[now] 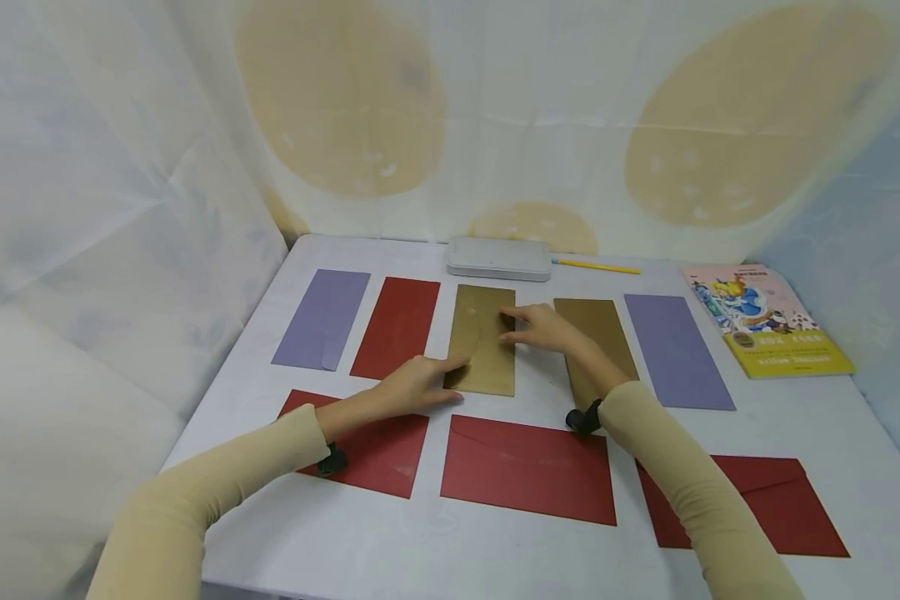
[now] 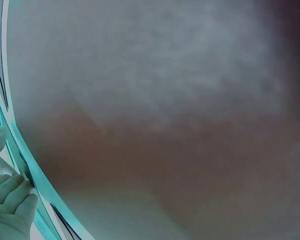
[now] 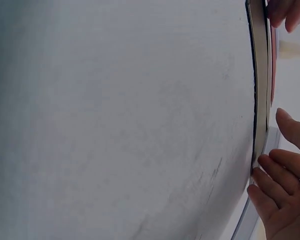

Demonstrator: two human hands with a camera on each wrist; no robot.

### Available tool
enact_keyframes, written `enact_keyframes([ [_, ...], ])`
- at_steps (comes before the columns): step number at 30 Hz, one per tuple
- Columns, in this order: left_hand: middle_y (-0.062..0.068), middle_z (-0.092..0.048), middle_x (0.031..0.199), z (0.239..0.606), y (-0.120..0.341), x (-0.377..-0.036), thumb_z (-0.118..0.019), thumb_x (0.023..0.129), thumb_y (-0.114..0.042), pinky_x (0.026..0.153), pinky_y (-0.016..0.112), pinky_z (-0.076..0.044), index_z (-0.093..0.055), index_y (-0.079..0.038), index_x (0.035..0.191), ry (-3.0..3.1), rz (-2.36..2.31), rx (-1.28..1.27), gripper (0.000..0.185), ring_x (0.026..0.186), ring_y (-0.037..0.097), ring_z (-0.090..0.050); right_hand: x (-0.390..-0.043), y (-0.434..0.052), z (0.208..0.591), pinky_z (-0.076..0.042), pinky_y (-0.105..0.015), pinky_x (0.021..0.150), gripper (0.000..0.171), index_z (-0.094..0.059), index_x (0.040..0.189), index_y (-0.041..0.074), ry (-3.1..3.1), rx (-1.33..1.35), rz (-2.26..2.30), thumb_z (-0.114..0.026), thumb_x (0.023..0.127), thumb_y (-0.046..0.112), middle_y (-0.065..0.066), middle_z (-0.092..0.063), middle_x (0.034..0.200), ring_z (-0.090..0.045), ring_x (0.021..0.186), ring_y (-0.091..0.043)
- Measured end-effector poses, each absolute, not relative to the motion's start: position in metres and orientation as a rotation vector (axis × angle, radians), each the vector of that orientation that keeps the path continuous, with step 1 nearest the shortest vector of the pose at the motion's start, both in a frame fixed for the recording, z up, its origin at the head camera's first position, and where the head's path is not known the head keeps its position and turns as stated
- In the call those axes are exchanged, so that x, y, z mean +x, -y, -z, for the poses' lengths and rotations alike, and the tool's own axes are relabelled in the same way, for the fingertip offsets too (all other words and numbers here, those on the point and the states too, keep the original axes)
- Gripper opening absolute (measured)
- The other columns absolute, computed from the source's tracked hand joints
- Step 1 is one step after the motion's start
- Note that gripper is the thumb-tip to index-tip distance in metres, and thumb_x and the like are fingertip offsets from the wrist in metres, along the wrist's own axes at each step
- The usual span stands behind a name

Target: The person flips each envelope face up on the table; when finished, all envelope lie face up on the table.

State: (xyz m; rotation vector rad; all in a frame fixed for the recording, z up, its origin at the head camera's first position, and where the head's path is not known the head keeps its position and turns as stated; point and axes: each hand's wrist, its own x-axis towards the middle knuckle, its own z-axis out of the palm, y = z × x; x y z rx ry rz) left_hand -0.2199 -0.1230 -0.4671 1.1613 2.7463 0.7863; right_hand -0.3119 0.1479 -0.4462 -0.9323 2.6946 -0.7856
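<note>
Flat on the table in the head view lies a gold envelope [image 1: 487,367], upright to me, its curved flap line toward the left. My left hand [image 1: 418,385] touches its lower left edge, thumb and index finger spread. At the upper right edge rests my right hand [image 1: 546,327], fingertips on the gold paper. The right wrist view shows the right hand [image 3: 285,200] low beside the envelope's thin edge [image 3: 260,75], fingers nearly straight. In the left wrist view, the left hand [image 2: 12,205] appears at the lower left with fingers loosely bent against an edge.
A second gold envelope [image 1: 592,321] lies partly under my right forearm. Purple envelopes [image 1: 678,354] flank the row at both ends, with a red envelope [image 1: 397,325] on the left. More red envelopes [image 1: 528,471] lie in front. Behind are a grey case [image 1: 498,258], pencil [image 1: 596,266] and book [image 1: 768,321].
</note>
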Motion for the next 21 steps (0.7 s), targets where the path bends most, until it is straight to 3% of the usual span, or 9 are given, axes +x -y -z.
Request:
enact_keyframes([
  [9, 0.008, -0.067, 0.116, 0.461, 0.108, -0.222, -0.075, 0.086, -0.028, 0.076, 0.027, -0.048, -0.053, -0.002, 0.136, -2.728, -0.774, 1.26, 0.06, 0.087, 0.013, -0.061, -0.314, -0.165, 0.442, -0.045, -0.046, 0.084, 0.06, -0.052, 0.137, -0.001, -2.724, -0.903, 0.838, -0.072, 0.088, 0.028, -0.022, -0.053, 0.134, -0.057, 0.109, -0.033],
  [16, 0.003, -0.07, 0.104, 0.455, 0.091, -0.223, -0.073, 0.087, -0.029, 0.072, 0.027, -0.045, -0.052, -0.004, 0.137, -2.68, -0.812, 1.31, 0.06, 0.077, 0.016, -0.056, -0.314, -0.184, 0.439, -0.04, -0.049, 0.099, 0.063, -0.047, 0.142, 0.003, -2.743, -0.788, 0.809, -0.068, 0.09, 0.033, -0.018, -0.05, 0.139, -0.048, 0.126, -0.034],
  [17, 0.003, -0.07, 0.104, 0.455, 0.088, -0.223, -0.073, 0.088, -0.03, 0.072, 0.027, -0.045, -0.051, -0.004, 0.137, -2.676, -0.82, 1.315, 0.06, 0.077, 0.016, -0.056, -0.314, -0.188, 0.438, -0.041, -0.048, 0.097, 0.063, -0.047, 0.142, 0.004, -2.746, -0.777, 0.813, -0.068, 0.091, 0.033, -0.018, -0.051, 0.139, -0.05, 0.123, -0.033],
  [19, 0.004, -0.069, 0.11, 0.455, 0.083, -0.222, -0.073, 0.087, -0.03, 0.077, 0.026, -0.047, -0.052, -0.004, 0.137, -2.663, -0.847, 1.328, 0.06, 0.085, 0.014, -0.059, -0.312, -0.194, 0.437, -0.045, -0.044, 0.085, 0.063, -0.047, 0.142, 0.004, -2.75, -0.753, 0.83, -0.068, 0.091, 0.035, -0.021, -0.061, 0.122, -0.057, 0.104, -0.031],
  [21, 0.005, -0.067, 0.116, 0.455, 0.078, -0.222, -0.074, 0.087, -0.029, 0.083, 0.026, -0.047, -0.052, -0.003, 0.137, -2.641, -0.878, 1.349, 0.061, 0.094, 0.014, -0.061, -0.311, -0.201, 0.436, -0.044, -0.043, 0.082, 0.064, -0.048, 0.142, 0.004, -2.746, -0.734, 0.871, -0.068, 0.09, 0.035, -0.02, -0.061, 0.121, -0.054, 0.097, -0.029],
])
